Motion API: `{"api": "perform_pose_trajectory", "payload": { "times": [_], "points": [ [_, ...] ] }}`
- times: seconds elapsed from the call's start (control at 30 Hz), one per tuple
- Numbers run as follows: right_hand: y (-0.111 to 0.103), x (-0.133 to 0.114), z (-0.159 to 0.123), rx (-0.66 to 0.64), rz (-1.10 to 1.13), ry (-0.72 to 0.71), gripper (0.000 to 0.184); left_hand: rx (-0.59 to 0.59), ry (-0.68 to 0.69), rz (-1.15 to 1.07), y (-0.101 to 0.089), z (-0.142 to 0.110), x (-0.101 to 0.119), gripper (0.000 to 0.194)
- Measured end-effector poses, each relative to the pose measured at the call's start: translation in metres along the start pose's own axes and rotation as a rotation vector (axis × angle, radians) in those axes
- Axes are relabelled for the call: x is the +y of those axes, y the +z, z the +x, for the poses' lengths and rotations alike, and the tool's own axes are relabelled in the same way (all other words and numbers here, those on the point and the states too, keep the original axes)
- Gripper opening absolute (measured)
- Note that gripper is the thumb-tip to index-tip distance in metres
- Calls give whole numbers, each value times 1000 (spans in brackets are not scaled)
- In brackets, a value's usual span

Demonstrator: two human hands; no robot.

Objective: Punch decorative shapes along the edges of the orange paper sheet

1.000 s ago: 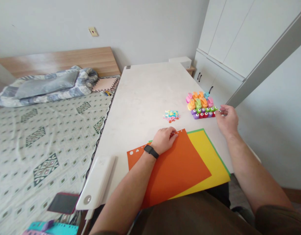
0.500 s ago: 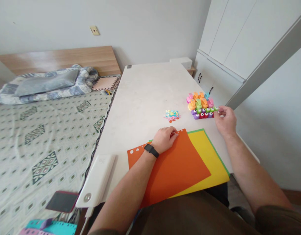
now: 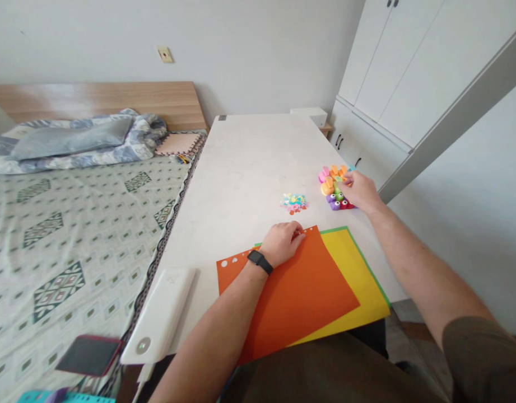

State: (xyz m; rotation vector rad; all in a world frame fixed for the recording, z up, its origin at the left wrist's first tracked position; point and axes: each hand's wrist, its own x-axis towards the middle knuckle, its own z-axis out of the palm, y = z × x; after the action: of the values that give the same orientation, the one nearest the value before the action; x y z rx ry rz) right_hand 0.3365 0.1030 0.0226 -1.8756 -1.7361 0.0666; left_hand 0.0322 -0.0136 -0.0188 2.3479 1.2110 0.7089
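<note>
My left hand (image 3: 283,243), wearing a black watch (image 3: 260,261), lies on an orange sheet of paper (image 3: 300,302). Its fingers are curled at the sheet's top edge, where a row of small punched holes (image 3: 235,259) shows. My right hand (image 3: 361,192) reaches into a cluster of colourful paper punches, its thumb and fingers closed about a green punch (image 3: 338,180). Pink (image 3: 324,172) and orange punches (image 3: 327,186) stand beside it. Purple and red punches with white eye-like tops (image 3: 336,203) sit in front, partly covered by my hand.
Beneath the orange sheet lie yellow paper (image 3: 358,285) and green paper (image 3: 369,263). Punched paper bits (image 3: 294,202) form a small pile on the white table (image 3: 249,162). A white power bank-like box (image 3: 161,313) with a cable is at the near left, beside the bed (image 3: 93,224).
My right hand has moved left and away from me, from the right end of the eye-topped punches to the green punch. My left hand stays on the orange paper.
</note>
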Motion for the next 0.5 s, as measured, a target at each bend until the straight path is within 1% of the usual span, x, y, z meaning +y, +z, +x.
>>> {"api": "perform_pose_trajectory", "payload": {
  "times": [0.13, 0.23, 0.3, 0.4, 0.5],
  "points": [
    [11, -30, 24, -143, -239, -16, 35, 1, -1, 10, 1, 0, -1, 14],
    [20, -47, 31, -228, -395, 12, 36, 1, 8, 4, 1, 1, -1, 13],
    [26, -54, 33, -270, -438, 44, 34, 4, 8, -3, 2, 1, -2, 13],
    [31, -60, 33, -266, -404, 75, 28, 7, 5, -3, 3, 1, -2, 13],
    [30, -68, 28, -187, -350, 53, 32, 10, 13, 1, 3, 0, -3, 13]
  ]
}}
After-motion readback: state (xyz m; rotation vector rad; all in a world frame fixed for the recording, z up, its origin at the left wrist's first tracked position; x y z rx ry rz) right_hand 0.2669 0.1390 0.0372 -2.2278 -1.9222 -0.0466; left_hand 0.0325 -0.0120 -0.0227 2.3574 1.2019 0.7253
